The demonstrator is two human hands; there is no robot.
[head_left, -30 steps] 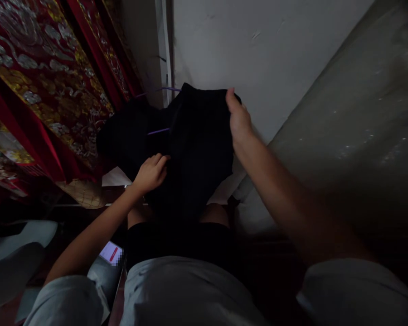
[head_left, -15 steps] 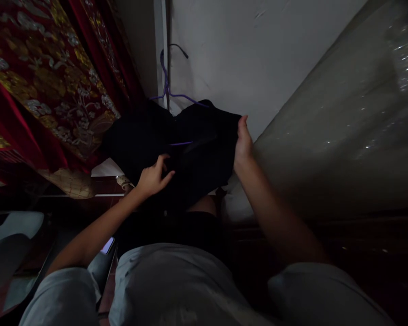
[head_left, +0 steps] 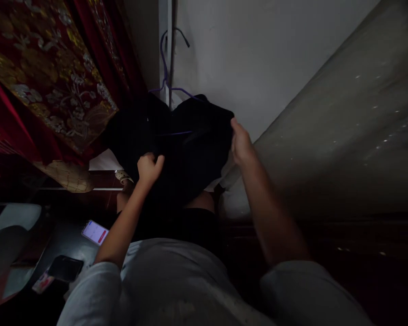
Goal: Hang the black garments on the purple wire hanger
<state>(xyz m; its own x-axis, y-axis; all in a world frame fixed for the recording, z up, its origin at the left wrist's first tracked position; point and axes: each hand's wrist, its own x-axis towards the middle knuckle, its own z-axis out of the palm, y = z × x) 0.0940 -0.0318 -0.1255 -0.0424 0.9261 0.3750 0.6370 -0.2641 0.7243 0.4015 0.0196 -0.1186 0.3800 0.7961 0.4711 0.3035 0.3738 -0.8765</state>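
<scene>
A black garment (head_left: 204, 145) spreads in front of me on a thin purple hanger (head_left: 182, 90), whose hook stands up against a pale vertical strip. Its kind is hard to make out in the dim light. My left hand (head_left: 149, 167) rests on the garment's left-middle part, fingers curled into the cloth and thumb sticking out. At the garment's right edge, my right hand (head_left: 241, 142) holds the cloth near the upper corner; some of its fingers are hard to see. The hanger's lower bar shows as a purple line across the dark cloth.
Red cloth with gold and silver embroidery (head_left: 64, 77) hangs at the left. A pale plastic-like covering (head_left: 326, 145) slopes along the right, beside a light wall (head_left: 258, 54). At lower left lie a lit phone (head_left: 94, 232) and a dark flat object (head_left: 66, 268) on a dark surface.
My left hand has shifted slightly left and its fingers have curled into the cloth. My right hand and the garment's right edge have moved a little left. The lit phone shows more fully.
</scene>
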